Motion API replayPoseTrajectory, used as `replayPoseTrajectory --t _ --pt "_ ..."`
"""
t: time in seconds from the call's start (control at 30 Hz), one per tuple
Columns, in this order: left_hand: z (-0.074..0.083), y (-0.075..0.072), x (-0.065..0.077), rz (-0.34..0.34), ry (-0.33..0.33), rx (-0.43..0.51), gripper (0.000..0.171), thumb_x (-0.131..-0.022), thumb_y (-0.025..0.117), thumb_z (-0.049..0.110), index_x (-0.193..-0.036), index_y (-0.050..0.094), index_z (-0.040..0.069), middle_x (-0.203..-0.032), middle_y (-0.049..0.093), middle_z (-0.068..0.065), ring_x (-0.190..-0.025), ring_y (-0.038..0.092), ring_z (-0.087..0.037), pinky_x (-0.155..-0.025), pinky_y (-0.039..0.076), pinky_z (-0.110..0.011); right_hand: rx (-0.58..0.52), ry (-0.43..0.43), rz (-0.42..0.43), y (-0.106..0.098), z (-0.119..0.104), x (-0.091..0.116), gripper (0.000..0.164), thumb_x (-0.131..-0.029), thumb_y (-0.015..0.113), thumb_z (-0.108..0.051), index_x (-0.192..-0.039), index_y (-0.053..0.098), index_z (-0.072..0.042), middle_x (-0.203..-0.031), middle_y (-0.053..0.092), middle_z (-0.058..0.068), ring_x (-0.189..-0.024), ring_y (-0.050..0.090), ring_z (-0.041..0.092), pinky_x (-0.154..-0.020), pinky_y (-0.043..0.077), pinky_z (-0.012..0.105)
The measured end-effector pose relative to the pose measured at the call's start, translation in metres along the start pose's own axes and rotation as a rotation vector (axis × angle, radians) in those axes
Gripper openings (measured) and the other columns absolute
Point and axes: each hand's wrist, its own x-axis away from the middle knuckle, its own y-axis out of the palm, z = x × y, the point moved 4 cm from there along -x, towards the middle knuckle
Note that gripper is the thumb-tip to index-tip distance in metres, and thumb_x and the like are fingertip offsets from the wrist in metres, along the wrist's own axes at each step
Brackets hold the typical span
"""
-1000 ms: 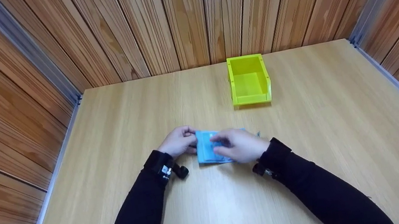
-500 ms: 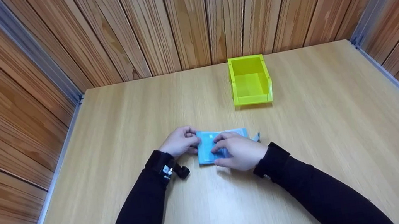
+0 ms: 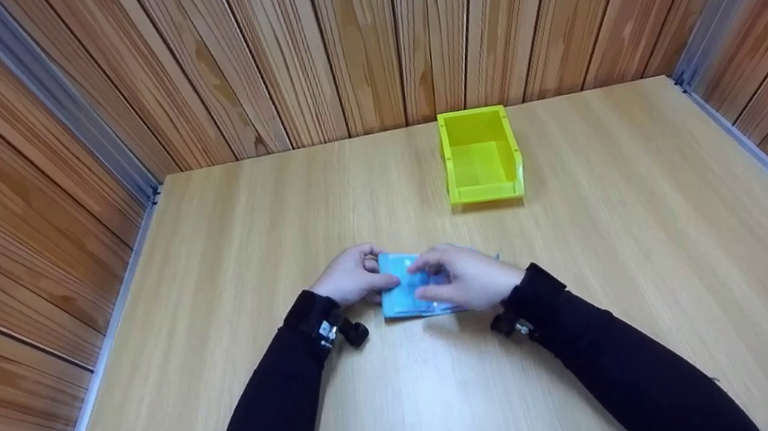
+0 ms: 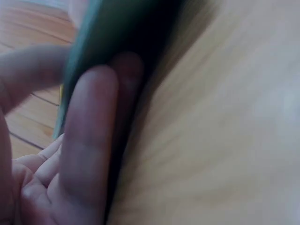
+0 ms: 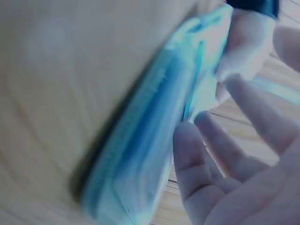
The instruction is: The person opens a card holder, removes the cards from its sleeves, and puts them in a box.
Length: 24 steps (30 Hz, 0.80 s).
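A flat blue plastic packet (image 3: 403, 295) lies low over the table in the head view. My left hand (image 3: 349, 276) pinches its left edge, thumb on top and fingers underneath. In the left wrist view those fingers (image 4: 89, 140) lie between the packet's underside (image 4: 122, 28) and the wood. Above the packet's right half is my right hand (image 3: 471, 276), its fingers loosely bent over the top and covering much of it. The right wrist view shows the right fingertips (image 5: 187, 136) at the upper face of the shiny packet (image 5: 150, 108), with no grip round it.
A yellow open-front bin (image 3: 481, 157) stands near the back edge of the light wooden table (image 3: 264, 217). Wood-plank walls (image 3: 300, 47) enclose the back and both sides.
My left thumb has come onto the packet's top face. My right hand shifted right and down, then back up, still over the packet. A small flap at the right showed more half a second ago.
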Motion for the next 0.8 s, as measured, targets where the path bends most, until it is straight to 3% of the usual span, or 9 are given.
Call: replayPoseTrajectory --t 0.23,0.33,0.4,0.53,0.63,0.8 --pt "0.0 0.001 0.0 0.0 -0.006 -0.033 0.04 -0.082 0.077 0.006 -0.115 0.054 0.004 -0.097 0.071 -0.008 -0.082 0.071 -0.02 -0.068 0.062 -0.035 -0.671 0.29 0.141 -0.023 0.027 -0.005 0.062 -0.096 0.064 -0.031 -0.143 0.041 0.003 -0.136 0.051 0.027 -0.111 0.061 0.042 -0.081 0.059 0.037" --pt "0.002 0.001 0.0 -0.006 0.002 -0.051 0.04 -0.082 0.075 0.005 -0.116 0.054 0.003 -0.095 0.071 -0.006 -0.08 0.07 -0.019 -0.066 0.062 -0.034 -0.792 0.381 0.133 -0.02 0.033 -0.006 0.061 -0.097 0.064 -0.029 -0.143 0.04 0.003 -0.133 0.054 0.028 -0.106 0.064 0.035 -0.078 0.059 0.031" --pt "0.002 0.001 0.0 -0.014 0.007 -0.055 0.042 -0.082 0.074 0.005 -0.118 0.053 0.002 -0.097 0.072 -0.007 -0.081 0.07 -0.019 -0.066 0.062 -0.034 -0.759 0.399 0.105 -0.018 0.029 -0.005 0.059 -0.096 0.065 -0.029 -0.141 0.042 0.003 -0.126 0.058 0.028 -0.099 0.066 0.034 -0.077 0.059 0.034" --pt "0.002 0.003 -0.001 -0.029 0.016 -0.057 0.043 -0.083 0.074 0.004 -0.12 0.053 0.002 -0.103 0.073 -0.009 -0.083 0.071 -0.019 -0.067 0.062 -0.034 -0.554 0.381 0.081 -0.011 0.027 -0.006 0.059 -0.095 0.067 -0.033 -0.137 0.048 0.003 -0.108 0.069 0.023 -0.086 0.07 0.032 -0.073 0.06 0.038" --pt "0.002 0.002 0.0 -0.026 0.015 -0.067 0.041 -0.083 0.074 0.005 -0.119 0.054 0.004 -0.103 0.074 -0.008 -0.083 0.071 -0.018 -0.067 0.061 -0.032 -0.428 0.374 0.098 -0.006 0.029 -0.008 0.057 -0.094 0.067 -0.035 -0.136 0.052 0.002 -0.098 0.073 0.015 -0.082 0.071 0.026 -0.067 0.06 0.034" --pt "0.002 0.001 0.001 -0.025 0.011 -0.065 0.041 -0.083 0.075 0.006 -0.119 0.054 0.005 -0.104 0.073 -0.008 -0.084 0.07 -0.019 -0.067 0.061 -0.031 -0.377 0.364 0.123 -0.002 0.023 -0.01 0.056 -0.093 0.068 -0.03 -0.135 0.052 0.004 -0.097 0.074 0.009 -0.076 0.07 0.023 -0.063 0.058 0.033"
